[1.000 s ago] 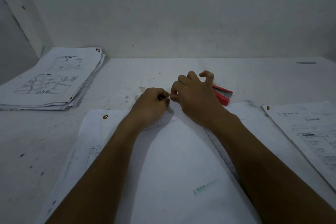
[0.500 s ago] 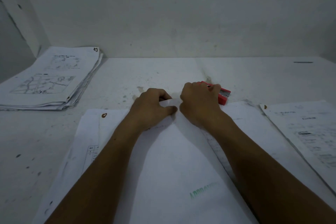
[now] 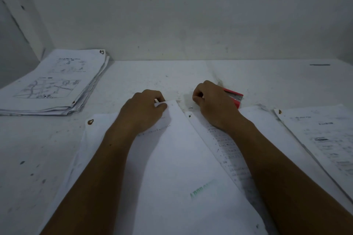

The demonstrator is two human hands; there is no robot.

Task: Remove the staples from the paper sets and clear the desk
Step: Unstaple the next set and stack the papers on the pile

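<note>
A blank-backed top sheet (image 3: 172,158) with a faint green stamp lies in front of me. My left hand (image 3: 141,110) pinches its upper corner. My right hand (image 3: 214,105) rests with curled fingers on the printed sheet (image 3: 225,145) just to the right, apart from the left hand. I see nothing between its fingers. A small loose staple (image 3: 190,108) lies on the desk between my hands. A red staple tool (image 3: 234,97) sits right behind my right hand, partly hidden by it.
A thick stack of printed papers (image 3: 53,82) lies at the back left near the wall. Another paper set (image 3: 324,139) lies at the right, and a sheet with a rusty corner hole (image 3: 90,121) is under my left arm. The desk (image 3: 152,78) ends at the back wall.
My hands were together at the sheet's corner and have moved apart. The right hand went right toward the red tool. A loose staple now shows on the desk.
</note>
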